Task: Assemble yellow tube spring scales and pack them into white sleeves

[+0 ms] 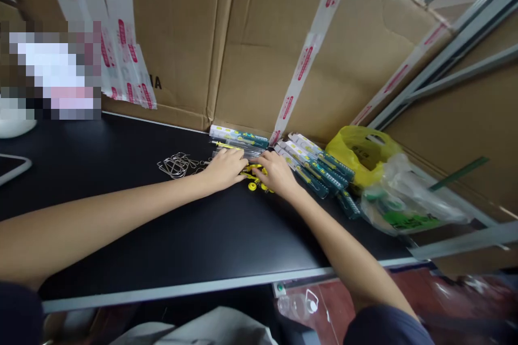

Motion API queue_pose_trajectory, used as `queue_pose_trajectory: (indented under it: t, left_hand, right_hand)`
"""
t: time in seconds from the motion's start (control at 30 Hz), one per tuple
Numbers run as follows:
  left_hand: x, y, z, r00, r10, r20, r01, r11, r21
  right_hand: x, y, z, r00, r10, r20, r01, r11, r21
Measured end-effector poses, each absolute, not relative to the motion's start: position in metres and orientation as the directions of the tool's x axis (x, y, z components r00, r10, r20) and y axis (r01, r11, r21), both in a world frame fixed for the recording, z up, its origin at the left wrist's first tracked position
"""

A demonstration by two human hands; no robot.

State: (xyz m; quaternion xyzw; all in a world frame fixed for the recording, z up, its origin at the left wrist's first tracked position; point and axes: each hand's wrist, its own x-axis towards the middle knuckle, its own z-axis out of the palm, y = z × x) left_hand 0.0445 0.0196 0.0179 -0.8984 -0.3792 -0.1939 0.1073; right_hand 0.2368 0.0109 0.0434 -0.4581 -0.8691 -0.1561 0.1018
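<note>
My left hand (224, 168) rests low over the table with its fingers curled together at the edge of a pile of clear plastic tubes (254, 149). Close beside it, my right hand (277, 172) has its fingers bent inward above small yellow plastic parts (253, 186). Both hands look closed, but what lies between the fingertips is too small and partly hidden. A yellow stick-like piece (227, 145) lies among the tubes. Left of my left hand is a tangle of bent metal wire hooks (177, 165).
Several printed narrow boxes (318, 164) lie stacked to the right, and another box (238, 135) lies behind the tubes. Beyond them are a yellow plastic bag (356, 153) and a clear bag (404, 194). Cardboard (259, 64) walls off the back of the black table (194, 242).
</note>
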Motion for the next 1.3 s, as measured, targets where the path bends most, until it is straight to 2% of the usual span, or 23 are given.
queue_pose_trajectory:
  t: [0.13, 0.43, 0.57, 0.77, 0.83, 0.9, 1.0, 1.07, 1.17, 1.3]
  left_hand:
    - [0.051, 0.024, 0.016, 0.609, 0.666, 0.431, 0.738, -0.675, 0.002]
    - [0.05, 0.027, 0.009, 0.523, 0.739, 0.425, 0.747, -0.637, 0.189]
    - [0.048, 0.03, 0.015, 0.471, 0.762, 0.444, 0.749, -0.612, 0.255]
    - [0.033, 0.02, 0.034, 0.361, 0.808, 0.466, 0.646, -0.577, 0.5]
    - [0.023, 0.009, 0.036, 0.351, 0.8, 0.486, 0.575, -0.594, 0.563]
    - [0.011, -0.003, 0.036, 0.369, 0.783, 0.5, 0.521, -0.62, 0.587]
    - [-0.004, -0.018, 0.029, 0.4, 0.783, 0.477, 0.508, -0.622, 0.596]
    - [-0.011, -0.021, 0.024, 0.407, 0.776, 0.481, 0.527, -0.63, 0.57]
    - [-0.014, -0.018, 0.017, 0.426, 0.762, 0.487, 0.536, -0.647, 0.542]
    - [-0.012, -0.015, 0.013, 0.473, 0.737, 0.483, 0.58, -0.673, 0.459]
  right_hand:
    - [0.237, 0.015, 0.033, -0.56, 0.779, 0.283, 0.828, 0.538, 0.157]
    - [0.248, 0.014, 0.034, -0.521, 0.786, 0.335, 0.837, 0.547, 0.018]
    - [0.251, 0.012, 0.035, -0.493, 0.788, 0.368, 0.846, 0.534, -0.008]
    - [0.25, 0.009, 0.039, -0.455, 0.787, 0.418, 0.848, 0.526, -0.067]
    - [0.249, 0.007, 0.041, -0.404, 0.791, 0.459, 0.835, 0.524, -0.169]
    - [0.247, 0.005, 0.043, -0.328, 0.818, 0.472, 0.774, 0.519, -0.363]
    - [0.242, 0.003, 0.045, -0.258, 0.879, 0.4, 0.531, 0.475, -0.702]
    - [0.239, 0.002, 0.046, -0.269, 0.902, 0.338, 0.34, 0.417, -0.843]
    - [0.236, 0.001, 0.046, -0.291, 0.918, 0.271, 0.167, 0.328, -0.93]
    - [0.234, -0.004, 0.045, -0.27, 0.932, 0.24, 0.141, 0.285, -0.948]
